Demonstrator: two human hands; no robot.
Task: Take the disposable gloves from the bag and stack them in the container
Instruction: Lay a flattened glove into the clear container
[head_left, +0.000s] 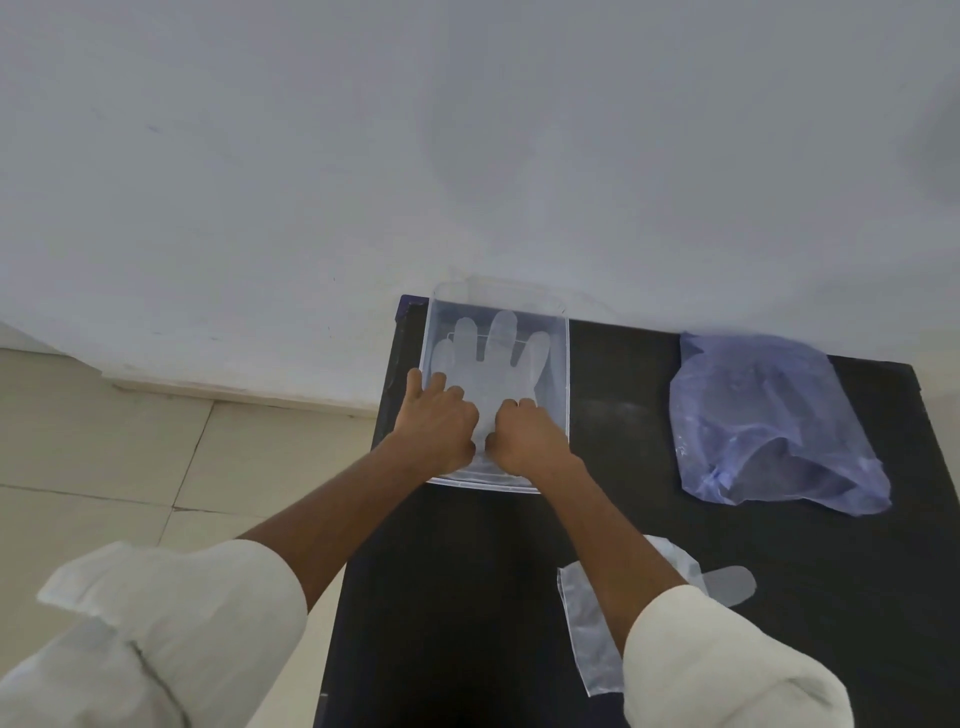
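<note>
A clear plastic container (566, 364) stands at the far left of the black table (467, 571). Inside it a translucent disposable glove (493, 358) lies flat, fingers pointing away from me. My left hand (439, 423) and my right hand (524, 436) rest side by side on the glove's cuff end inside the container, fingers curled down onto it. A bluish plastic bag (769, 421) lies at the right of the table, its mouth toward me. Another translucent glove (592, 629) lies near the front edge, partly hidden under my right forearm.
A white wall runs behind the table. Beige floor tiles (104, 457) show at the left, beyond the table's left edge. My rolled white sleeves fill the bottom of the view.
</note>
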